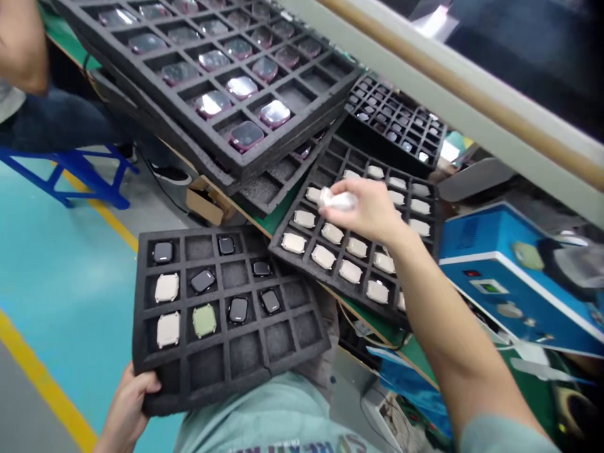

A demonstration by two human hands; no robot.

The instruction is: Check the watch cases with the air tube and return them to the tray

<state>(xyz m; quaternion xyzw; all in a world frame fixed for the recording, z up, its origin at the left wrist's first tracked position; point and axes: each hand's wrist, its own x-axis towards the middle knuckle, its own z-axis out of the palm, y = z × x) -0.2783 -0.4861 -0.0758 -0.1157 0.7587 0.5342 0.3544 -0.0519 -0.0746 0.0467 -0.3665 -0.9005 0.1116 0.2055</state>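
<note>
My left hand (132,402) grips the near left corner of a black foam tray (205,370), thumb over its rim. Dark watch cases (238,309), two cream ones (167,287) and one green watch case (204,320) sit in some of its pockets. My right hand (361,204) is over a second foam tray (306,267), which holds rows of cream watch cases (350,271). Its fingers are pinched together, with something white (340,200) at the fingertips; I cannot tell whether that is finger covers or a held piece.
Stacked foam trays (184,107) with glossy watch faces rise at the upper left. Another filled tray (396,119) lies behind. A blue machine (514,270) stands right, below a pale rail (453,75). A seated person (61,119) and blue stool (70,173) are at left.
</note>
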